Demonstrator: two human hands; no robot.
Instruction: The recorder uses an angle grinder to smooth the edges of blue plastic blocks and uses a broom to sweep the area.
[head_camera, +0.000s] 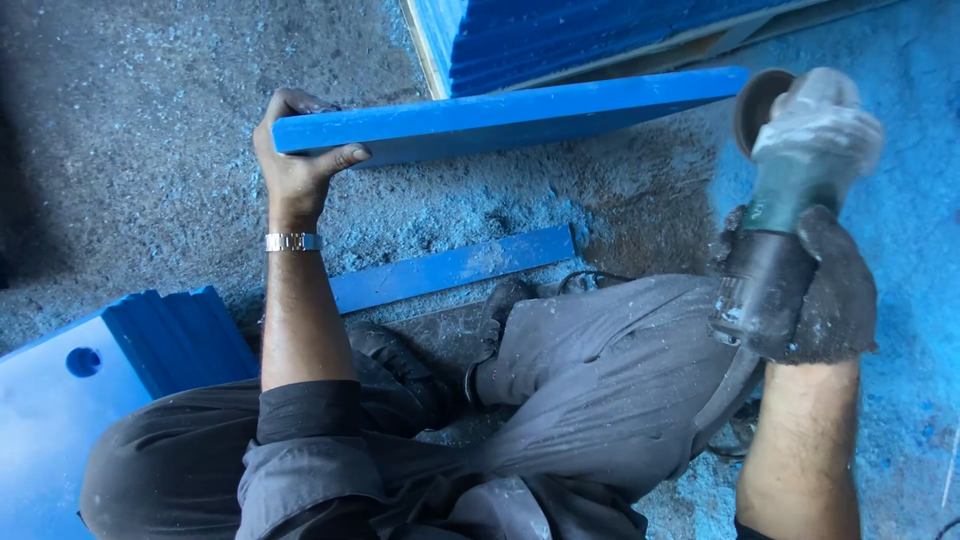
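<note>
My left hand (298, 160) grips the left end of a long blue plastic panel (520, 112), held on edge above the dusty floor. A metal watch sits on that wrist. My right hand (825, 285), in a dark dusty glove, holds an angle grinder (790, 190) by its body. The grinder's disc (755, 105) sits at the panel's right end, touching or very close to its edge. I am crouched, with my grey trousers and dark shoes below the panel.
A narrow blue strip (455, 268) lies on the floor by my shoes. A stack of blue panels (175, 335) with a round hole sits at lower left. More ribbed blue panels (590, 35) lean at the top. Blue shavings cover the floor.
</note>
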